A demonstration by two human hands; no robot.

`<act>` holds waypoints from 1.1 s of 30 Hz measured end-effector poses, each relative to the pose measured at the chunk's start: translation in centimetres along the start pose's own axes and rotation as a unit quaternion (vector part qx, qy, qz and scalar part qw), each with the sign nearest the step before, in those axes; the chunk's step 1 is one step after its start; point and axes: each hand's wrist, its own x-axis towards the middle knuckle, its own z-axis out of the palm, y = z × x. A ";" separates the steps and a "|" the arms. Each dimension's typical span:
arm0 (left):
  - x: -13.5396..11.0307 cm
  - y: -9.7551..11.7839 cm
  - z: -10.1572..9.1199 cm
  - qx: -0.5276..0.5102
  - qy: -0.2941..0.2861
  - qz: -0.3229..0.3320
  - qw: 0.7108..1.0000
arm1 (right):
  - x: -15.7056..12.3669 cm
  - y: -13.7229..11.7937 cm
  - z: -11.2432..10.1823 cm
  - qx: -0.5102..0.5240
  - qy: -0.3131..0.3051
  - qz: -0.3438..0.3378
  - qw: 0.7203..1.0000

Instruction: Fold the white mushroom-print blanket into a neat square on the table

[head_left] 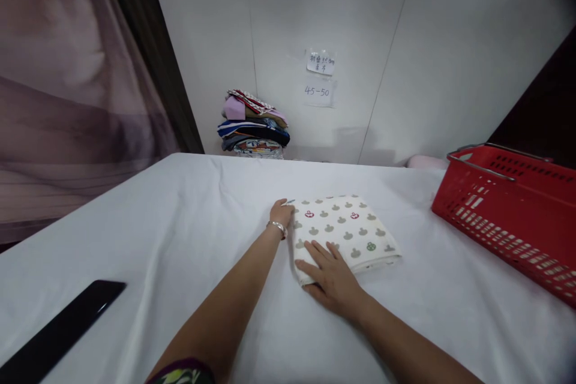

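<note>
A folded white cloth [335, 225] printed with grey, red and green mushrooms lies flat on the white-covered table [216, 312]. My left hand [281, 213], with a silver bracelet at its wrist, holds the cloth's far left edge; its thumb side is partly hidden. Flat on the near left part of the cloth rests my right hand [332, 279], fingers spread and pressing down on the fabric. Layered fold edges show along the cloth's near right side.
To the right stands a red plastic basket [499, 210] with a metal handle. A dark flat object [63, 330] lies at the near left. Beyond the table's far edge, stacked folded fabrics [254, 126] sit against the wall, near paper notes [319, 91]. A curtain [76, 90] hangs at left.
</note>
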 end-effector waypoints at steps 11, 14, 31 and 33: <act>-4.0 -2.2 0.0 0.437 -0.202 0.305 0.822 | 0.2 0.0 0.0 0.002 0.003 0.007 1.000; -3.5 -2.6 0.2 0.443 -0.209 0.288 0.823 | 0.2 -0.1 -0.1 -0.002 0.006 0.009 1.000; -6.4 -3.0 -0.5 0.379 -0.249 0.305 0.837 | 0.2 -1.4 -1.9 -0.016 0.040 -0.001 0.999; -6.2 -2.7 -0.4 0.369 -0.261 0.302 0.839 | -0.1 -1.2 -2.4 0.010 0.023 -0.007 1.000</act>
